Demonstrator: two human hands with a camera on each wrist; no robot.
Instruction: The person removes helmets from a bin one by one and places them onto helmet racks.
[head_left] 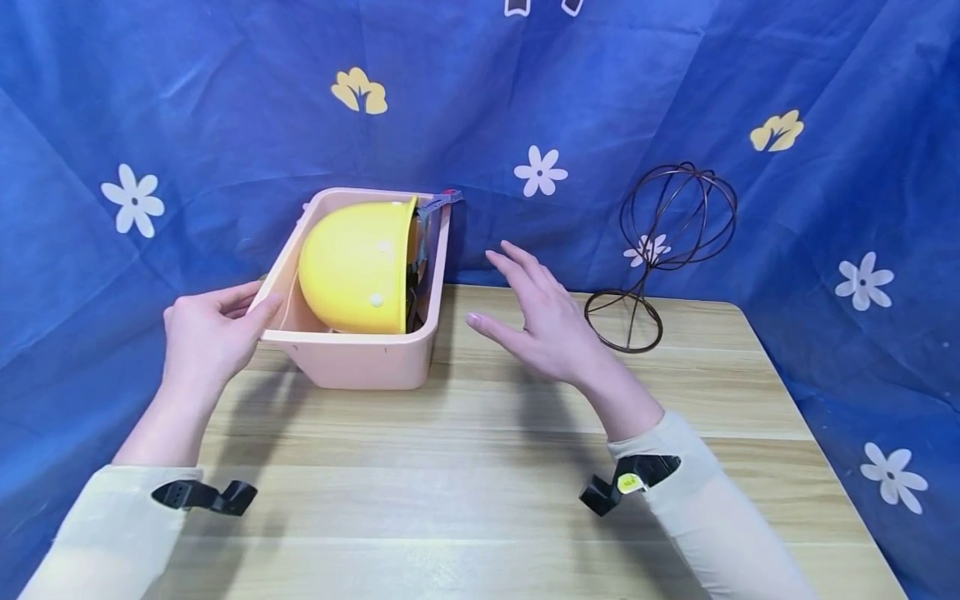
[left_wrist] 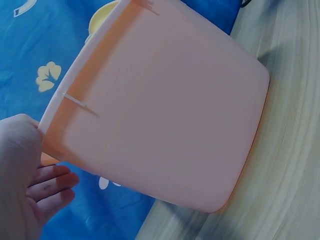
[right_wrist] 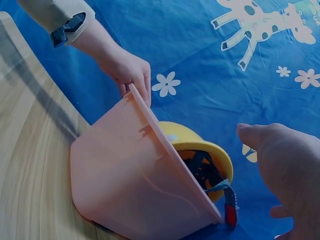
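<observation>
A yellow hard hat [head_left: 352, 267] lies on its side in a pink plastic bin [head_left: 360, 362] at the back left of the table. Its dark inner straps [right_wrist: 205, 167] and a blue-grey strap with a red end [right_wrist: 230, 207] poke out over the bin's right rim. My left hand [head_left: 210, 333] pinches the bin's near left rim, thumb inside and fingers outside. My right hand [head_left: 547, 325] is held over the table to the right of the bin, fingers spread and holding nothing.
A dark wire stand [head_left: 637, 300] with a round cage top stands at the back right, behind my right hand. The wooden table [head_left: 450, 483] runs back to a blue flowered cloth [head_left: 465, 100] hanging behind and at the sides.
</observation>
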